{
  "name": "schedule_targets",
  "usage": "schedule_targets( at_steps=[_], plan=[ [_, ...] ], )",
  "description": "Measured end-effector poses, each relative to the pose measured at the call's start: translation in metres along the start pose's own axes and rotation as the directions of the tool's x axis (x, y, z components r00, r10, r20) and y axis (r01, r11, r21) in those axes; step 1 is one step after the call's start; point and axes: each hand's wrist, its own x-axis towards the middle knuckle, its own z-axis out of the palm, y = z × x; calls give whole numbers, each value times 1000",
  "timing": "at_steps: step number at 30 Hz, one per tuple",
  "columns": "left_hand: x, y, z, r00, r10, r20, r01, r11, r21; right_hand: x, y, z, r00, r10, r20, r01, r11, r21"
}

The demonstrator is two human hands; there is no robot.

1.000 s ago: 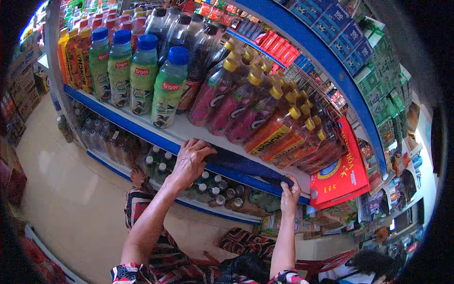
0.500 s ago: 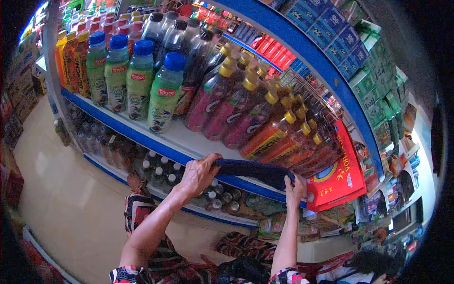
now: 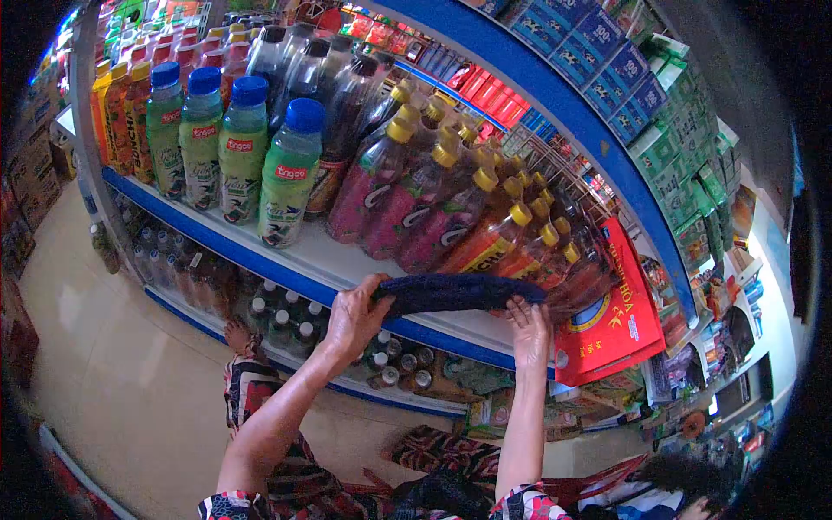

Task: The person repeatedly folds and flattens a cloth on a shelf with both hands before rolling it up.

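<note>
The left hand (image 3: 352,318) has its grip closed on a dark cloth (image 3: 451,295) — the right hand (image 3: 531,332) touches it, closure unclear.

Ten o'clock: "tingco" across the blue-capped green bottles (image 3: 289,178), "BONCHA" on the orange bottle (image 3: 137,123) just beside them! Between one and two, "100" on blue cartons (image 3: 600,50); four o'clock, "HÒA" on the red box (image 3: 617,329).

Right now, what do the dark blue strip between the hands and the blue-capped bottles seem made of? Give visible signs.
Dark blue strip: probably fabric, matte, with soft edges and no shine.
Blue-capped bottles: likely glossy, clear plastic; shoulders look see-through and catch light, though glass is possible.
</note>
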Motion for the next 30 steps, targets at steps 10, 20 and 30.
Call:
schedule_targets(
  at_steps=[10, 20, 30],
  plan=[
    [-8, -2, 34, 980, 181, 80, -183, 983, 20, 6, -24, 30, 928, -367, 58, 364, 866, -343],
    [-15, 8, 44, 955, 220, 198, -236, 970, 61, 6, -43, 97, 767, -474, 433, 629, 419, -655],
    [-19, 11, 31, 866, 274, 417, -333, 940, 73, -7, -15, 86, 808, -424, 409, 562, 348, -750]
  ],
)
